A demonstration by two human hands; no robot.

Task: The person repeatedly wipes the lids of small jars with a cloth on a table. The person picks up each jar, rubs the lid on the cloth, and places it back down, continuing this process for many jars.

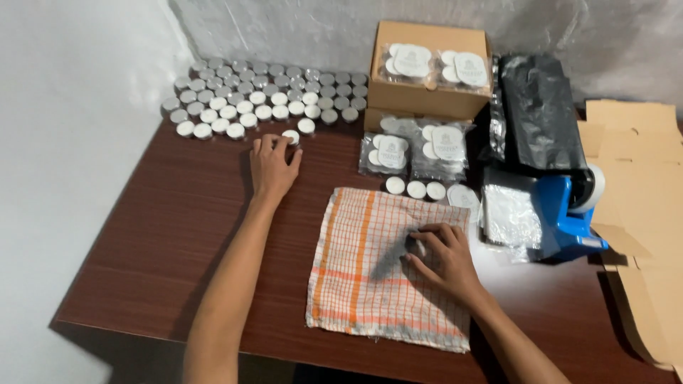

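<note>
Left hand (274,162) closes fingers on a tealight candle (290,136) left of the checked cloth (356,284); right hand (445,254) pinches another tealight (418,246) on the cloth.

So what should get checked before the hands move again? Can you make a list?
1. Left hand on a tealight at the front of the rows: ok.
2. Right hand resting on the checked cloth: ok.
3. Cloth lying flat: ok.
4. What the right fingers grip: cannot tell.
5. Three loose tealights clear of the cloth's edge: ok.
</note>
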